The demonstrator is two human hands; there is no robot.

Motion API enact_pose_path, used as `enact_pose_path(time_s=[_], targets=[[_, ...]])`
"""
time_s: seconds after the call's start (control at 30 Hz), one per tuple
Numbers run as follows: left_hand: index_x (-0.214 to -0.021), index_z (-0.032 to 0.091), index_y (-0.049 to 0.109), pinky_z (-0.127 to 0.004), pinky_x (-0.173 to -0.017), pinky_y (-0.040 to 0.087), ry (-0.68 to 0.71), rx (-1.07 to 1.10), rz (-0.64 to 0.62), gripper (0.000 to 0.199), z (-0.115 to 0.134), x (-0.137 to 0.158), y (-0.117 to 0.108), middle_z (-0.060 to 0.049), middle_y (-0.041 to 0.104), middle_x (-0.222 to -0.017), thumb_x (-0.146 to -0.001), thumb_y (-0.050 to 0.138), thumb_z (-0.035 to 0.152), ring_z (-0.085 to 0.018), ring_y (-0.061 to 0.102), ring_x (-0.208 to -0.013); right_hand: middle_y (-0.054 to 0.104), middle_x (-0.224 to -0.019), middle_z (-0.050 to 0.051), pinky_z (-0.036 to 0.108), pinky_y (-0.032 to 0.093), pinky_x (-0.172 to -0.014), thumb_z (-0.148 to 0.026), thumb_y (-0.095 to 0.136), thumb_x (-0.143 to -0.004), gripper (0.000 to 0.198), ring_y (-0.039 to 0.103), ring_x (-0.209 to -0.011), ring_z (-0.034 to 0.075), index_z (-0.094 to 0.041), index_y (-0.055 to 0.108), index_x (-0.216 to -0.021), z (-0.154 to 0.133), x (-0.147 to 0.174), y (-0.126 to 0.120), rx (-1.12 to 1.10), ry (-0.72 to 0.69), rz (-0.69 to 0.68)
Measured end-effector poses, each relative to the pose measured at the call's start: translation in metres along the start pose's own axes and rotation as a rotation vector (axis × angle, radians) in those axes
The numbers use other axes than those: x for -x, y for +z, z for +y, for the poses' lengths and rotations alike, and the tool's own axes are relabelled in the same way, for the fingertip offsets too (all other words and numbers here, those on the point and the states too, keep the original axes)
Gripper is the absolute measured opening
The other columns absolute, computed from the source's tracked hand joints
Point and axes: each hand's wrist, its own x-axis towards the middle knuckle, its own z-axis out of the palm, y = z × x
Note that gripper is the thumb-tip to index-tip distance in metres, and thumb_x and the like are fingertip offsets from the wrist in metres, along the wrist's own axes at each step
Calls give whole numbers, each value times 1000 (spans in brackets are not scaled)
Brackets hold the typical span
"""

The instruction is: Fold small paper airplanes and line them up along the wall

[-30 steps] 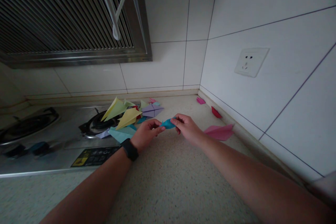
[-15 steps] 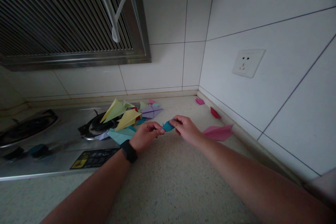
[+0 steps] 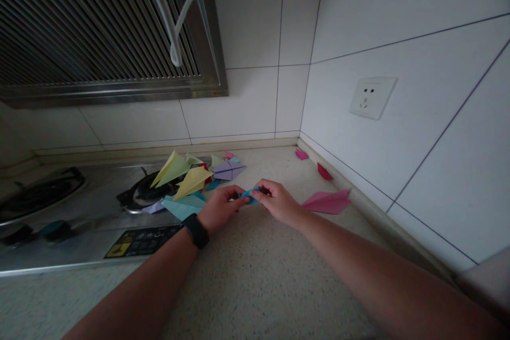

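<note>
Between my two hands is a small piece of folded blue paper [image 3: 250, 196], pinched at both ends above the speckled countertop [image 3: 255, 271]. My left hand [image 3: 223, 204], with a black watch [image 3: 197, 230] on its wrist, grips the left end between thumb and fingers. On the other end, my right hand [image 3: 276, 200] closes thumb and fingertips. Much of the paper is hidden by the fingers, so its exact folded shape cannot be made out. A light blue paper plane [image 3: 183, 206] lies just left of my left hand. To the right of my right hand rests a pink paper plane [image 3: 327, 202].
Yellow paper planes [image 3: 194, 181] and a purple paper plane [image 3: 230, 170] lie heaped over the right burner of the gas stove [image 3: 91, 223]. Small red [image 3: 324, 171] and pink [image 3: 302, 154] folded papers sit along the right wall. A range hood [image 3: 119, 90] hangs above.
The blue paper has been tilted, from showing a broad face to a thin edge. My fingers have shifted on it and both hands have come closer together.
</note>
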Motion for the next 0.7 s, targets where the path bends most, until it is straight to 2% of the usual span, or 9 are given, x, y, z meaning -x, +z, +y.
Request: enact_pose_path(time_s=[0.3,0.5,0.7], targets=[[-78,13,62,-21,-56,37,-1,170,-33,25,0,1,2,2,55,-66,-76,70,38,-8,47,-59,46,-61,-5,22,33,-50,-46,54,-88,27,45,-52,9,-20,52,-82,-4,2,5,-131,71,3],[-80,14,61,-24,-67,39,3,225,-38,24,2,2,3,0,61,-75,-76,70,36,-10,52,-69,45,-56,-4,24,29,-50,-49,45,-92,37,42,-51,9,-19,51,-73,-7,3,5,64,158,-26],[-88,14,63,-24,-66,38,-32,109,-152,28,10,5,4,-1,60,-79,-82,63,42,-12,51,-71,43,-59,-4,24,27,-55,-42,44,-94,36,41,-58,10,-19,44,-67,-12,6,2,281,-21,-43]])
